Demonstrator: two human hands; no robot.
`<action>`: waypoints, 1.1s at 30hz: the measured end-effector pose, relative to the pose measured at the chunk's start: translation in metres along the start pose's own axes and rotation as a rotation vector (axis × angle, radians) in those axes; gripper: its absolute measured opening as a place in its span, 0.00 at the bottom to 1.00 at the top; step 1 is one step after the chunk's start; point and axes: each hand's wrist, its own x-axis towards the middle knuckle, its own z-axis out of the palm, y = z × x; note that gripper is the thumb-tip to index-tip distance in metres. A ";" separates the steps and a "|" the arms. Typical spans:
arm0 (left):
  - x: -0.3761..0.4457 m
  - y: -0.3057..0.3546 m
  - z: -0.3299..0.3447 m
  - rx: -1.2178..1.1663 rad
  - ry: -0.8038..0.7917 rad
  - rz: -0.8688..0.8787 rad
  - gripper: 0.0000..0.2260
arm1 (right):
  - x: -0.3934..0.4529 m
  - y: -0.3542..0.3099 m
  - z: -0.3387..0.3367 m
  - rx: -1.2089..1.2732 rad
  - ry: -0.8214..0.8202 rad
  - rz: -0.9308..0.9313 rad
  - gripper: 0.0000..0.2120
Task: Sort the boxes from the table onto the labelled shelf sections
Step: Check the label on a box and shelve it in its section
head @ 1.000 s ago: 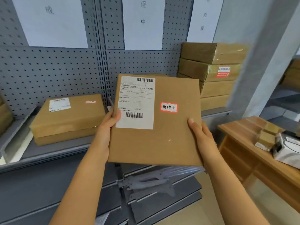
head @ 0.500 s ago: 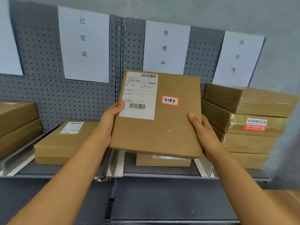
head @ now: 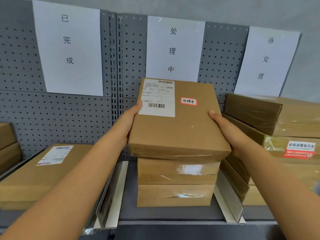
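Both hands around box

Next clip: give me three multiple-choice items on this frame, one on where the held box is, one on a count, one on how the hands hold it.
1. Where is the flat brown cardboard box with the red-bordered sticker?
A. above the stack in the middle shelf section
B. on the left section's box
C. on the floor

2. How many white paper signs hang on the grey pegboard?
A. two
B. three
C. five

3. How is the box held?
A. left hand alone
B. resting free, untouched
C. gripped by both hands at its sides

Answers:
1 A, it sits over the two stacked brown boxes below the middle sign.
2 B, the left sign, the middle one and the right sign.
3 C, left hand and right hand each clasp an edge.
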 end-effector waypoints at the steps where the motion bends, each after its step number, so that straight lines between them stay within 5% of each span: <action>1: 0.004 -0.002 0.000 0.004 0.011 -0.008 0.14 | 0.005 0.002 -0.003 0.013 -0.011 0.029 0.19; 19: 0.045 -0.023 0.008 0.043 0.210 -0.252 0.09 | 0.069 0.008 -0.016 -0.205 -0.049 0.331 0.26; 29: 0.054 -0.022 0.012 0.036 0.253 -0.227 0.09 | 0.072 0.009 -0.021 -0.182 -0.083 0.320 0.22; 33: 0.045 -0.015 0.012 0.258 0.244 -0.254 0.12 | 0.075 -0.001 -0.018 -0.514 0.004 0.170 0.28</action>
